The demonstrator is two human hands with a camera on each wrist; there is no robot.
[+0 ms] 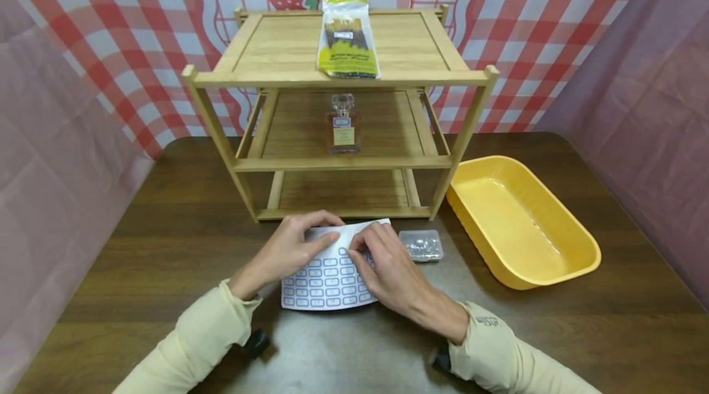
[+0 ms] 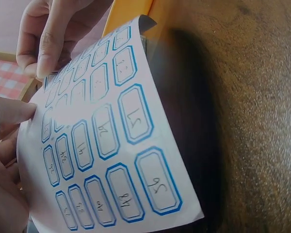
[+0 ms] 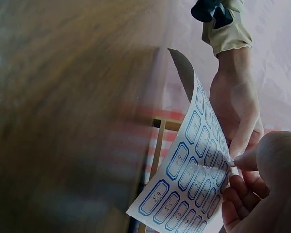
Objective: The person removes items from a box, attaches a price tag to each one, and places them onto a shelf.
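Observation:
A white sheet of blue-framed stickers (image 1: pixel 327 286), each label marked by hand, is held up off the table in front of the shelf. My left hand (image 1: pixel 290 249) grips its upper left edge, thumb on the printed face and fingers behind. With thumb and forefinger, my right hand (image 1: pixel 390 271) pinches at a label near the sheet's top; the fingertips hide most of that label. The left wrist view shows the sheet (image 2: pixel 102 131) curving, with the right hand (image 2: pixel 53 34) at its far edge. In the right wrist view both hands meet at the sheet's edge (image 3: pixel 203 160).
A three-tier wooden shelf (image 1: pixel 343 163) stands behind, with a pack of artist brushes (image 1: pixel 348 31) on top and a perfume bottle (image 1: pixel 343 129) on its middle tier. To the right are a small clear box (image 1: pixel 422 245) and a yellow plastic basin (image 1: pixel 515 228).

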